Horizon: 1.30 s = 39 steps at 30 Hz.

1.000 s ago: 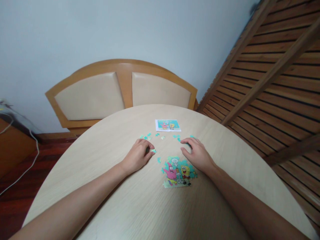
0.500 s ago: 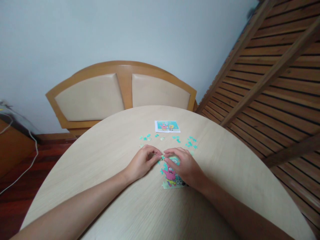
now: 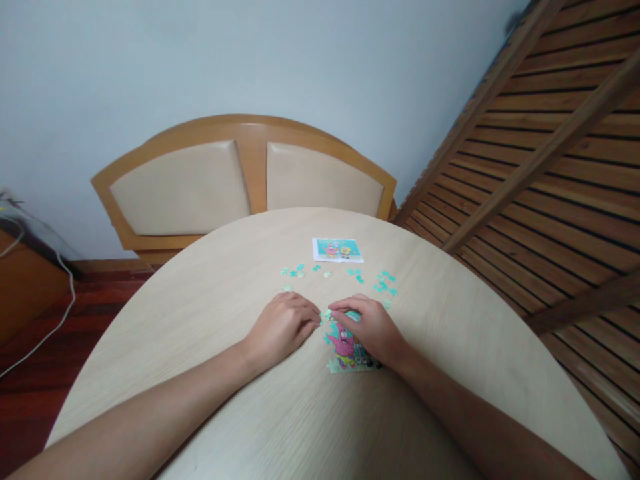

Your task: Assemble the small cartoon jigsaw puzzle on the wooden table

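A partly joined jigsaw puzzle with a pink starfish character lies on the table in front of me. My right hand rests over its upper right side, thumb and fingers pinched at a small green puzzle piece by the top left corner. Just left of that corner is my left hand, its fingers bent together with the tips close to a green piece; whether it grips one is hidden. Part of the puzzle is covered by my right hand.
Loose puzzle pieces lie beyond my hands, with more pieces to the left. Behind them is a picture card. A padded bench back stands past the round table, a slatted wooden panel on the right.
My left hand has turned palm down and its fingertips have drawn slightly left, away from the right hand's. The right hand stays by the puzzle's top left corner. The view has shifted slightly.
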Tool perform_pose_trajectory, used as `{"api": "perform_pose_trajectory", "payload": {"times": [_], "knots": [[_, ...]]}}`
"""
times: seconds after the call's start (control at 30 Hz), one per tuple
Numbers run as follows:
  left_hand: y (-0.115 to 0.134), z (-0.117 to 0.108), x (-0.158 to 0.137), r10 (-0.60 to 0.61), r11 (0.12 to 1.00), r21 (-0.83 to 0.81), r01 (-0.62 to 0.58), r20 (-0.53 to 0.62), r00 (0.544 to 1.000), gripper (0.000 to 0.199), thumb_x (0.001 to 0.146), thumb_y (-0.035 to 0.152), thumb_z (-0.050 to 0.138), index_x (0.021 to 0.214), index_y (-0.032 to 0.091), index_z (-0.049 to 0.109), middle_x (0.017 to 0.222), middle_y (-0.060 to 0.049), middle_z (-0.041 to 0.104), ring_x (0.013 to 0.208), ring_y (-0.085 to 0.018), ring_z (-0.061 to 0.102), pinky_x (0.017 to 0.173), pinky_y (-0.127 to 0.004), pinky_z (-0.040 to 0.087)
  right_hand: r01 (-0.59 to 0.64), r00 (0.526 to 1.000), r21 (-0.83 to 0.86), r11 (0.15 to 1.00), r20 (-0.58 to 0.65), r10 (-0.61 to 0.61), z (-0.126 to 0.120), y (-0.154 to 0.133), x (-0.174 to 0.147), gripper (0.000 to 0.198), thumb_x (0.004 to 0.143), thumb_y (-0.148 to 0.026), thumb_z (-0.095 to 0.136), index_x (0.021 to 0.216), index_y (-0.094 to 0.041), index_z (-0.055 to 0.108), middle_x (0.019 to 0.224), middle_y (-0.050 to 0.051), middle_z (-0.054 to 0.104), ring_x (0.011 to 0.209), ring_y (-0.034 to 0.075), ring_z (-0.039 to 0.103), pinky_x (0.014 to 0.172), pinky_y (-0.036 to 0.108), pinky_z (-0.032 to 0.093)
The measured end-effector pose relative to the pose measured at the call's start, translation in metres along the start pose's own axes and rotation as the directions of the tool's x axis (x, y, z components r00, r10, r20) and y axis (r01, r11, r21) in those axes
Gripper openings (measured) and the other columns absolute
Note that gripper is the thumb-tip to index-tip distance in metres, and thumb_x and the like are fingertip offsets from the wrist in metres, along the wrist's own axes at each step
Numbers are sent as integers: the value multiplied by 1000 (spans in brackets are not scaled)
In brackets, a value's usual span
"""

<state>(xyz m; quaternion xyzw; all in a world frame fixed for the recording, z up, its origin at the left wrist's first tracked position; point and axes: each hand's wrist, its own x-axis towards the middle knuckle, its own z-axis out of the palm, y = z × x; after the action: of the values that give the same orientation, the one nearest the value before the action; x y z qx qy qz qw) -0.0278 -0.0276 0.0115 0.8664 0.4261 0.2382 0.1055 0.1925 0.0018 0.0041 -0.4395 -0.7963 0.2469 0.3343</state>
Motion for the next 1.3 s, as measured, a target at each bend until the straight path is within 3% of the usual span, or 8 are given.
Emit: {"api": "perform_pose_trajectory", "payload": {"times": [0.47,0.9,1.0,1.13,1.3], "knots": [[8,-15,1,171,974,118,-191,162,972,20,99,21,50,96,19,71,102,-8,69,101,-23,62,93,-37,51,116,993,-87,989,45,-113,2,1,5,10,84,-20,70,86,-26,78,86,2,79,87,23,70,85,38,52],[6,-14,1,198,969,121,-216,148,969,20,98,21,51,98,19,71,105,-8,70,100,-22,64,93,-37,52,180,980,-133,975,110,-165,4,5,5,10,88,-21,69,89,-26,78,88,2,74,91,23,66,84,38,49],[5,-13,0,190,968,135,-212,159,969,20,98,21,51,100,19,70,106,-8,70,100,-22,64,94,-36,52,166,984,-121,979,81,-157,1,3,3,14,91,-20,64,98,-25,76,96,3,75,96,23,66,88,39,49],[4,-13,0,195,965,144,-219,161,967,22,99,21,49,100,18,70,107,-7,70,99,-22,64,93,-36,52,152,988,-141,978,13,-152,-10,5,-2,13,89,-19,63,93,-23,74,95,4,75,95,23,66,90,40,49],[3,-12,0,215,960,146,-238,156,964,23,100,20,47,104,18,69,109,-8,69,100,-22,64,93,-36,52,167,985,-143,976,57,-160,-18,18,-5,13,86,-21,67,97,-22,73,101,6,72,100,25,64,94,42,48]]}}
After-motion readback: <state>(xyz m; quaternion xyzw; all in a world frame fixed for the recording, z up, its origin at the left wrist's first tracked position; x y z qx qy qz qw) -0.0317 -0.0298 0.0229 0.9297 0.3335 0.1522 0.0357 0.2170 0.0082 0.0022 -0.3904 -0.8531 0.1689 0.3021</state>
